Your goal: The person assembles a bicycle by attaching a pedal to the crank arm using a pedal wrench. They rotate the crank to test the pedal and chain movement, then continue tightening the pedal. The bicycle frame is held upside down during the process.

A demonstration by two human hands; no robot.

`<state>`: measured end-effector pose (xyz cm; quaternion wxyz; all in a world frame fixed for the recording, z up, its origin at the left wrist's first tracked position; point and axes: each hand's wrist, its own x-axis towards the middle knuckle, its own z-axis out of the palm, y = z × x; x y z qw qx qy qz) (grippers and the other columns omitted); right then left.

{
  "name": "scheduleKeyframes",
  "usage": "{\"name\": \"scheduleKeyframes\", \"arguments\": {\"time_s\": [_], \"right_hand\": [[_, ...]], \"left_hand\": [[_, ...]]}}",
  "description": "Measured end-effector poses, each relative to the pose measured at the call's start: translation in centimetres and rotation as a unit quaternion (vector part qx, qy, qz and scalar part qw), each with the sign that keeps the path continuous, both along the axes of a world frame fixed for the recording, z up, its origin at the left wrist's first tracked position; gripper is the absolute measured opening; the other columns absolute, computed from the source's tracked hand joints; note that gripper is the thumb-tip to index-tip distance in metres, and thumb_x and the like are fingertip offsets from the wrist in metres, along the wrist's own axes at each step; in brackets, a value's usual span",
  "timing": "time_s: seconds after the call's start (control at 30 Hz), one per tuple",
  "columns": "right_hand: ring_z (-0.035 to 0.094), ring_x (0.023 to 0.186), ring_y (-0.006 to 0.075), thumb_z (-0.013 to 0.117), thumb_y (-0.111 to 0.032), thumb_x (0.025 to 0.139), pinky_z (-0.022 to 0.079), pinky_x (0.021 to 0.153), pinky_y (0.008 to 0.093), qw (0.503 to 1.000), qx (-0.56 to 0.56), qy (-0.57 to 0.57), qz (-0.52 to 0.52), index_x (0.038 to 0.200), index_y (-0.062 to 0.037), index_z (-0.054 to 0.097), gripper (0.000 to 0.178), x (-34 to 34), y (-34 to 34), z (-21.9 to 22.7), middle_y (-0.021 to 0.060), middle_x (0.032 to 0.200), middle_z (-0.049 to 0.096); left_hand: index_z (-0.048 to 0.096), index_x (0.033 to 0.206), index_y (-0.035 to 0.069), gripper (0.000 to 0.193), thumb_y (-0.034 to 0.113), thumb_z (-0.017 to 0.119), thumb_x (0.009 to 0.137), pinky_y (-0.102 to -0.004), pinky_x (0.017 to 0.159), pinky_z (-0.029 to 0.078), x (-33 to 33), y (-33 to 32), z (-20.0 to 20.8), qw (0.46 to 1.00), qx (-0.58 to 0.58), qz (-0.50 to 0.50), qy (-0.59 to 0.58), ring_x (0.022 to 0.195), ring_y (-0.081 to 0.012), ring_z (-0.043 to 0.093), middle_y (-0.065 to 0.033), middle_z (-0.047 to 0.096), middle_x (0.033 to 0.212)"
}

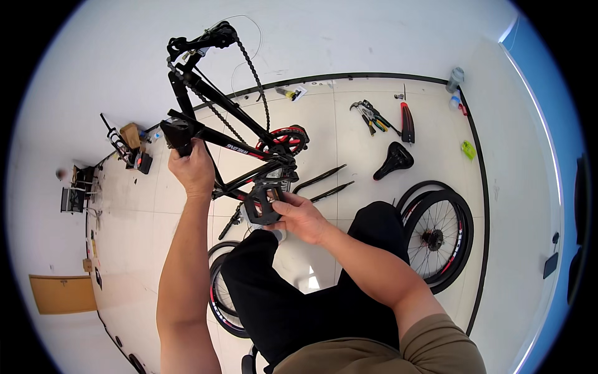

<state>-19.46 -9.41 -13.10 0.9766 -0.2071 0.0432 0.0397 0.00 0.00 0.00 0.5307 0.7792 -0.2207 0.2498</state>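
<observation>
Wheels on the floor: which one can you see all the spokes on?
The wheel on the person's right, beside the black saddle. Its spokes and hub show fully. The other wheel lies mostly hidden under the person's leg.

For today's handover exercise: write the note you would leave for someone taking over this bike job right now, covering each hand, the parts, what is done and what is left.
Left hand grips the black bike frame, holding it up.
Right hand holds the black pedal at the crank.
Done: chain and red chainring are on the frame.
Left: saddle, wheels and pliers lie on the floor, unfitted.
</observation>
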Motion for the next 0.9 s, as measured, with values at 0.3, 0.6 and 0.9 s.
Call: {"name": "scheduleKeyframes", "arguments": {"time_s": [0.3, 0.6, 0.9], "right_hand": [[0.063, 0.107, 0.0218, 0.063, -0.019, 0.096, 0.057, 0.088, 0.0425, 1.000, -0.012, 0.020, 0.011, 0.125, -0.0053, 0.057, 0.033, 0.9, 1.8, -0.8, 0.0072, 0.118, 0.063], [0.066, 0.089, 0.0164, 0.067, -0.020, 0.094, 0.060, 0.073, 0.0334, 0.993, -0.089, 0.073, 0.031, 0.117, -0.0040, 0.061, 0.029, 1.5, 3.0, -2.3, 0.0051, 0.103, 0.065], [0.060, 0.063, 0.0104, 0.070, -0.025, 0.089, 0.052, 0.053, 0.0246, 0.962, -0.242, 0.129, 0.015, 0.096, 0.0007, 0.062, 0.027, 2.4, 4.8, -3.4, 0.0030, 0.081, 0.062]], "left_hand": [[0.057, 0.074, -0.003, 0.017, 0.007, 0.062, 0.086, -0.0266, 0.054, 0.039, 1.0, 0.3, -0.7, 0.999, -0.037, -0.029, 0.010, 0.060, -0.0071, 0.047, -0.0009, 0.056, 0.064], [0.048, 0.069, 0.005, 0.024, 0.008, 0.057, 0.091, -0.0232, 0.046, 0.031, 0.8, 0.0, -0.6, 0.999, -0.013, -0.030, -0.037, 0.050, -0.0041, 0.040, 0.0041, 0.048, 0.058], [0.048, 0.069, 0.005, 0.025, 0.008, 0.057, 0.092, -0.0227, 0.044, 0.031, 0.6, -0.2, -0.5, 0.999, -0.026, -0.037, -0.030, 0.048, -0.0043, 0.040, 0.0040, 0.047, 0.057]]}}
